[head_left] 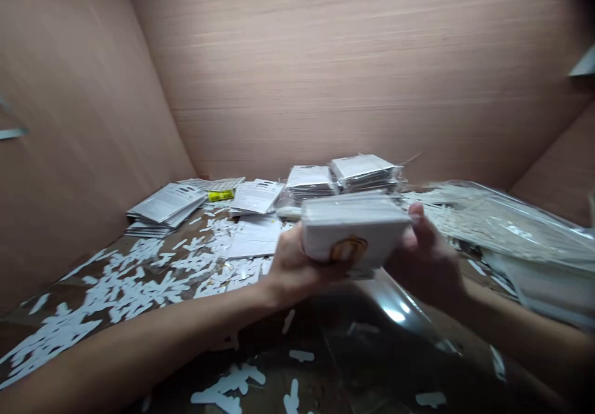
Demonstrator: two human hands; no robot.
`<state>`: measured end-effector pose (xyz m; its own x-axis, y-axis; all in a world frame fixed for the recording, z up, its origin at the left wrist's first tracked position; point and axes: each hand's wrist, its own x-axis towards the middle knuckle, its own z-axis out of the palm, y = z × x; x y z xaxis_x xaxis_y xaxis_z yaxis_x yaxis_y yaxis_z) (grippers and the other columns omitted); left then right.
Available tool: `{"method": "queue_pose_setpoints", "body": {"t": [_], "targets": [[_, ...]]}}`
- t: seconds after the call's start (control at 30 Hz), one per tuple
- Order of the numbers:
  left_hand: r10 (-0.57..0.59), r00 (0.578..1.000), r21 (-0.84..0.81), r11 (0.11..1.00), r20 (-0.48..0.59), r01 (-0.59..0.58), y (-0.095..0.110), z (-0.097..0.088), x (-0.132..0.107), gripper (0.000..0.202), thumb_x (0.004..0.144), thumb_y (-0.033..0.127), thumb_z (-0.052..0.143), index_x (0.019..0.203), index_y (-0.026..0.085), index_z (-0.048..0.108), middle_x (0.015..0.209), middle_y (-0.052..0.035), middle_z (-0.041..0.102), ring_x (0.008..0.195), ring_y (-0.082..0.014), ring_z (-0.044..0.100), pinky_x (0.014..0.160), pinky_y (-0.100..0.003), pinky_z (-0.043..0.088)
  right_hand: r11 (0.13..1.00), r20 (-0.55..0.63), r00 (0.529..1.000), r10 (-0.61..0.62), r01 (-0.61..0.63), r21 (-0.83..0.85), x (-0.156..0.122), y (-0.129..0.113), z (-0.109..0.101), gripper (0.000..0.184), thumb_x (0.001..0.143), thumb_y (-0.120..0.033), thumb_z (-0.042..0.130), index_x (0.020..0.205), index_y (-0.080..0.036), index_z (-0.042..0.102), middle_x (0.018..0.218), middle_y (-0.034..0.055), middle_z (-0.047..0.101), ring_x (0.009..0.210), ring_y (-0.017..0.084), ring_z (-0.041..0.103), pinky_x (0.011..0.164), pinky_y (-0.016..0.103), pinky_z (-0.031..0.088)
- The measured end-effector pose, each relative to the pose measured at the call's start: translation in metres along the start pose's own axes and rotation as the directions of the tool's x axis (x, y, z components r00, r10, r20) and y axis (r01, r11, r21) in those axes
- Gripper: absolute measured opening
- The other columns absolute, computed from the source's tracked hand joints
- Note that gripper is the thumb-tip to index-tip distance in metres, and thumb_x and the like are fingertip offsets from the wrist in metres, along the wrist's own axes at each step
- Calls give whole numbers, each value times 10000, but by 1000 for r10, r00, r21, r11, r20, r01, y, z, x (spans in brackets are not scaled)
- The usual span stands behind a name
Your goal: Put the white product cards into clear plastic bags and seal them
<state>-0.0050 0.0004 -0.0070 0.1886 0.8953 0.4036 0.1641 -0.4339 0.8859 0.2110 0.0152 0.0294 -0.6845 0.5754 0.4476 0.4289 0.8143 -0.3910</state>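
A thick stack of flat white cardboard packs [353, 209] is held up in front of me, with a golden-brown printed mark on the side facing me. My left hand [297, 265] is closed around its left end and underside. At the right end, my right hand [425, 268] grips the edge with the thumb up; it is partly blurred and some fingers are hidden. Beneath the hands lies a sheet of clear plastic [395, 308] with bright reflections. Behind the held stack stand two plastic-wrapped stacks of white packs, one left [310, 177] and one right [361, 166].
Many small white paper cut-outs [139, 277] litter the brown surface. More white packs [167, 203] are piled at the left, near a yellow object [220, 195] and another small pile [258, 196]. A large clear plastic bag [511, 222] with white pieces lies right. Wood-toned panels [325, 61] enclose the space.
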Motion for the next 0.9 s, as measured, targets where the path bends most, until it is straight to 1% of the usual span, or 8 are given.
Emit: {"method": "queue_pose_setpoints", "body": {"t": [0.13, 0.27, 0.33, 0.43, 0.57, 0.67, 0.8, 0.9], "targets": [[86, 993, -21, 996, -75, -88, 12, -11, 16, 398, 653, 334, 950, 977, 185, 773, 1003, -56, 809, 847, -241, 764, 755, -394, 691, 978, -223, 975, 5, 42, 203, -4, -6, -75, 907, 911, -757, 491, 1588, -205, 246, 1619, 198, 406, 1447, 371, 475, 1123, 540, 485], [54, 997, -41, 998, -56, -56, 15, -5, 13, 399, 647, 309, 952, 993, 193, 790, 990, -61, 814, 831, -254, 764, 748, -412, 694, 994, -417, 902, -108, 87, -68, 7, -32, -107, 958, 834, -708, 685, 1574, -219, 321, 1660, 147, 352, 1518, 368, 360, 1214, 556, 359], [20, 1000, -44, 999, 5, -20, 10, 2, 6, 422, 669, 318, 940, 1039, 185, 787, 1002, -71, 812, 835, -258, 761, 758, -411, 684, 950, -216, 964, -154, 85, -299, 19, -39, -97, 932, 766, -642, 789, 1514, -217, 431, 1578, 152, 473, 1413, 405, 475, 1101, 566, 462], [-29, 998, 16, 999, 57, 28, -2, 9, -3, 410, 685, 333, 926, 1024, 163, 771, 957, -69, 800, 796, -240, 740, 721, -373, 659, 904, 173, 985, -1, 75, -422, 33, -35, -65, 536, 778, -480, 794, 1186, -165, 650, 1054, 133, 746, 876, 306, 694, 682, 389, 529], [-32, 998, 106, 994, 53, 26, -6, 9, -3, 355, 708, 362, 907, 943, 145, 753, 841, -43, 774, 708, -196, 701, 617, -293, 613, 909, 175, 984, 16, 58, -414, 38, -18, -49, 287, 765, -408, 801, 855, -179, 653, 740, 36, 694, 610, 165, 548, 551, 293, 325], [102, 993, 193, 975, 66, -113, 4, 2, 1, 340, 768, 353, 865, 1016, 146, 758, 899, -58, 795, 736, -194, 727, 644, -291, 627, 988, 192, 981, -41, 69, -139, 30, -7, -68, 347, 802, -442, 780, 994, -167, 690, 880, 60, 743, 716, 181, 625, 599, 281, 417], [514, 829, 289, 778, 219, -558, 26, -13, 6, 364, 823, 276, 799, 1180, 229, 746, 1092, -66, 819, 848, -240, 794, 745, -360, 679, 954, 185, 980, 80, -129, 271, 4, 11, -89, 619, 1057, -574, 277, 1466, -153, 474, 1379, 174, 657, 1173, 276, 678, 840, 401, 597], [674, 638, 231, 599, 373, -767, 46, -14, 12, 450, 872, 135, 707, 1293, 294, 694, 1174, -36, 798, 1002, -254, 794, 890, -418, 673, 923, 321, 921, 222, -304, 234, -20, 16, -77, 668, 1083, -496, 126, 1460, -91, 501, 1247, 213, 724, 1054, 300, 736, 787, 450, 632]]}}
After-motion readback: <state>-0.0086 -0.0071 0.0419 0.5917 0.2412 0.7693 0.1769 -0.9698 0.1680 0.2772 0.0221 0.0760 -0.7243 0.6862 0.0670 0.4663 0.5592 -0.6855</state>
